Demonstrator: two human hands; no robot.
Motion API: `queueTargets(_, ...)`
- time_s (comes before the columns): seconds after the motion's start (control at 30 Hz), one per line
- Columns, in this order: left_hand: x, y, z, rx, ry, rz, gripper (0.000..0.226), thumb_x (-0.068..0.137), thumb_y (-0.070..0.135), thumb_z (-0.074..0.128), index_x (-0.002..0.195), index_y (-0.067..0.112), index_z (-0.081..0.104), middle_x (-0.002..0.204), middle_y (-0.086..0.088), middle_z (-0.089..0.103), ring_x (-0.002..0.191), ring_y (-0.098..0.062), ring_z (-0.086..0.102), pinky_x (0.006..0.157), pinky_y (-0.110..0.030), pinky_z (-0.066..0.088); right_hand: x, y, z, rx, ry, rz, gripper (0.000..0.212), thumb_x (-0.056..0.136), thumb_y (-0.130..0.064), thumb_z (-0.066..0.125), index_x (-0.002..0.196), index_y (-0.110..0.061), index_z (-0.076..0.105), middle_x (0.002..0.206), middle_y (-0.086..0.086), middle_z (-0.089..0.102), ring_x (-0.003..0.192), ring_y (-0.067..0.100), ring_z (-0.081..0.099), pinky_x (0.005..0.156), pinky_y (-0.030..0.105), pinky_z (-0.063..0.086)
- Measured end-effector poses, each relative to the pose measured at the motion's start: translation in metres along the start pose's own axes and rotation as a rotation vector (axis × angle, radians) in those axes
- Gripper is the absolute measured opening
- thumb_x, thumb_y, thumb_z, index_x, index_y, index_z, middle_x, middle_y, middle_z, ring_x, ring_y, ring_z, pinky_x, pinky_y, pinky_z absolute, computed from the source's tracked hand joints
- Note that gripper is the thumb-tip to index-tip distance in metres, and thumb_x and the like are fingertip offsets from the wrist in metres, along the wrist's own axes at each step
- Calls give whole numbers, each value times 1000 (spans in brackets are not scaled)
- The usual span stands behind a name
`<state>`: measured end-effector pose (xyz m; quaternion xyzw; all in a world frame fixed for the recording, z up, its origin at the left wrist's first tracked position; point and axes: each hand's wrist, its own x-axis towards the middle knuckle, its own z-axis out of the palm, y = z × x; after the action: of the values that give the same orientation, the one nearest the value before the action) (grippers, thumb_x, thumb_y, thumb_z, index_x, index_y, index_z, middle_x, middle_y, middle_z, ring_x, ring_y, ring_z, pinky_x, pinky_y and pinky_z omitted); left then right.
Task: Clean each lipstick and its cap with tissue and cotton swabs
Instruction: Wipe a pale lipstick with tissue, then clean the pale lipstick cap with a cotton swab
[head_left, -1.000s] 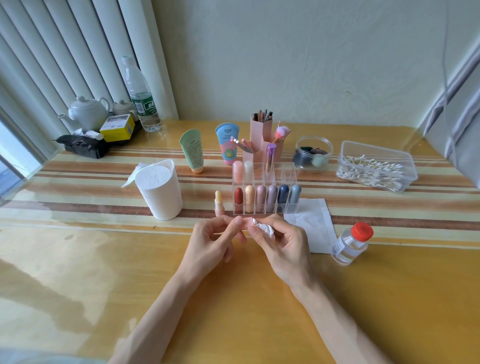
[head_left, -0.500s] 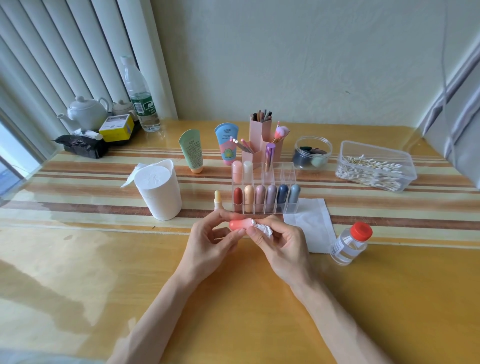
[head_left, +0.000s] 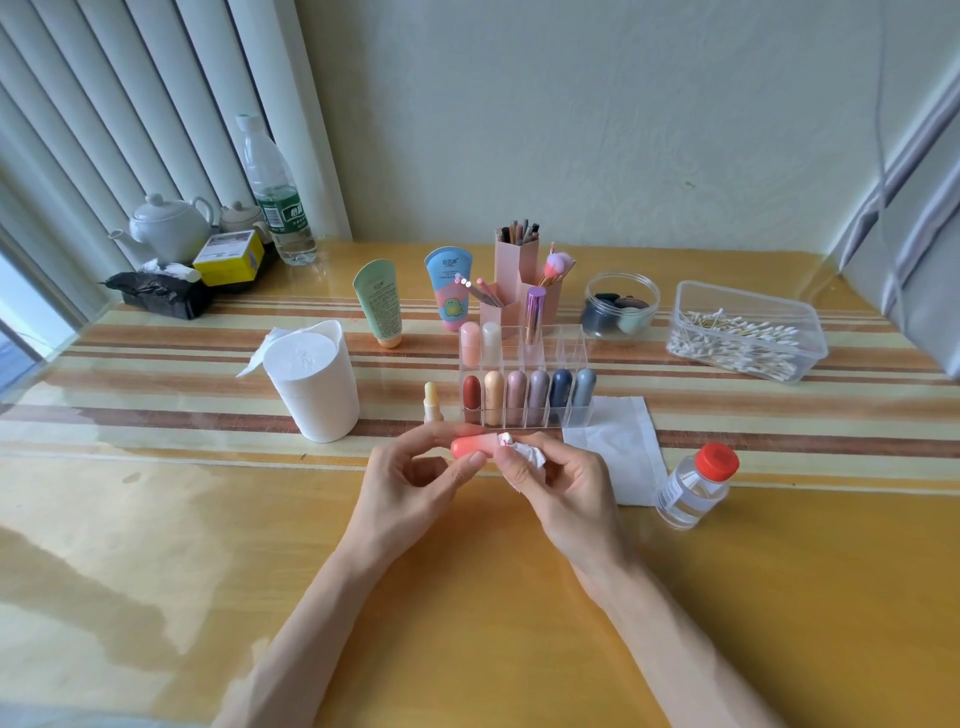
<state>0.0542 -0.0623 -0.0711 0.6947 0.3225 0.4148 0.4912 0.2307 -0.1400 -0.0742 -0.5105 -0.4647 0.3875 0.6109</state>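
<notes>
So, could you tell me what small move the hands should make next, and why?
Probably twist the tissue against the coral cap, since the right hand pinches it at the cap's end while the left hand holds the cap sideways.

Far left corner: white teapot (head_left: 169, 226), yellow box (head_left: 228, 257), crumpled black bag (head_left: 156, 293) and green-labelled water bottle (head_left: 278, 208), close together before vertical blinds (head_left: 130, 104). Mid-table on the striped runner (head_left: 156, 364): green tube (head_left: 378, 306) and blue-and-pink tube (head_left: 451, 293) standing cap-down, pink hexagonal brush holder (head_left: 514, 270), clear jar of makeup sponges (head_left: 621, 306). Nearer right: clear red-capped bottle (head_left: 693, 491), upright.
</notes>
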Motion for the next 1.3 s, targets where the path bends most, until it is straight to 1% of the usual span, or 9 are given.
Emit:
queueTargets(0.13,-1,4,-11,-13,191,1,14,90,26,81,103,22,77,81,-15,74,64,-25,52,61,-39,39,1,0,-5,-14,95,-18,14,96,-26,76,104,-17,83,87,-5,76,80,8,63,74,23,49)
queueTargets(0.27,2,-7,-26,480,320,84,18,87,10,80,92,26,73,76,3,61,62,-14,49,57,-30,42,-1,9,-2,-312,42,-158,14,99,-26,73,109,-20,83,85,-14,68,76,7,60,69,17,44)
queueTargets(0.43,4,-21,-30,824,386,12,12,84,14,77,87,23,70,84,9,54,67,-17,55,60,-32,45,-5,10,-1,-504,-34,-187,30,99,-30,73,128,-25,74,110,-20,75,107,4,70,90,18,51)
queueTargets(0.67,10,-26,-24,878,339,-106,12,92,31,61,89,21,66,93,4,51,76,-24,57,63,-31,40,-6,7,-2,-629,-8,-225,36,99,-39,68,132,-25,71,103,-18,72,100,6,67,92,18,49)
queueTargets(0.77,11,-28,-25,836,345,-109,14,90,33,65,101,27,68,99,7,53,86,-21,61,68,-31,44,-3,7,-6,-701,103,-289,29,101,-29,67,127,-17,72,95,-16,66,88,7,64,87,18,51)
queueTargets(0.83,11,-27,-26,787,323,-72,33,83,30,77,115,29,67,99,9,54,93,-18,60,74,-32,47,-1,8,-11,-819,219,-319,25,99,-17,68,122,-13,74,97,-12,66,87,3,62,84,13,49)
queueTargets(0.93,17,-27,-24,746,291,1,48,80,34,86,123,27,67,86,9,55,94,-19,58,82,-35,49,2,12,-18,-1018,395,-292,25,90,1,73,112,-10,74,98,-3,68,89,16,66,80,20,49)
queueTargets(1.07,30,-32,-20,752,288,-17,42,77,53,81,110,29,72,79,8,53,78,-22,55,76,-40,48,2,22,-23,-1212,502,-194,28,78,4,81,99,-10,70,91,6,66,87,30,63,73,39,53)
queueTargets(1.3,35,-41,-18,740,293,40,19,81,41,84,87,25,75,88,11,62,81,-27,57,76,-46,50,3,26,-26,-1286,518,-103,17,83,-9,84,86,-12,68,83,7,61,80,30,57,69,44,52)
